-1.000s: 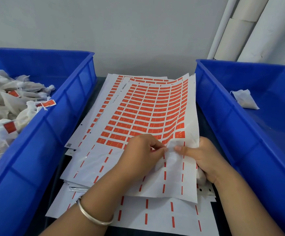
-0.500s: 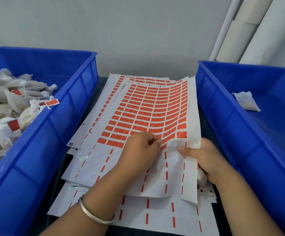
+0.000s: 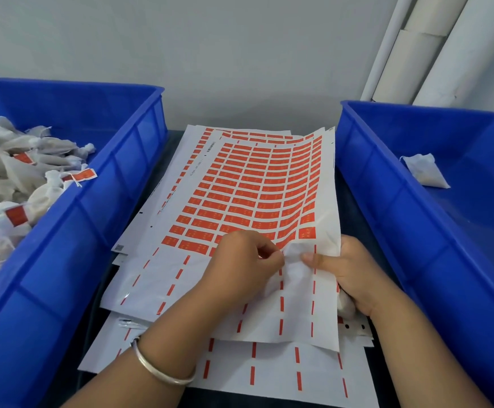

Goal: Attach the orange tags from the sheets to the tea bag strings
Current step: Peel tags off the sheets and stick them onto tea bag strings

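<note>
The top sheet of orange tags [image 3: 254, 195] lies on a stack of sheets between two blue bins, its near rows stripped to white backing. My left hand [image 3: 245, 260] has curled fingers whose tips pinch at the lowest tag row, beside a raised white crease [image 3: 295, 254] in the sheet. What exactly they pinch is hidden. My right hand [image 3: 357, 275] grips the sheet's right edge, thumb on top and fingers underneath. A white bit of tea bag [image 3: 346, 306] shows below that palm. Tagged tea bags [image 3: 19, 184] fill the left bin.
The left blue bin [image 3: 98, 219] and the right blue bin [image 3: 393, 201] close in the stack on both sides. One untagged tea bag [image 3: 424, 170] lies in the right bin. Emptied sheets [image 3: 269, 375] lie nearest me. White pipes [image 3: 434, 48] stand at the back right wall.
My left fingertips have stayed working at the lowest tag row, close to my right thumb. The sheet between both hands has bulged up into a crease. The right hand has held its grip.
</note>
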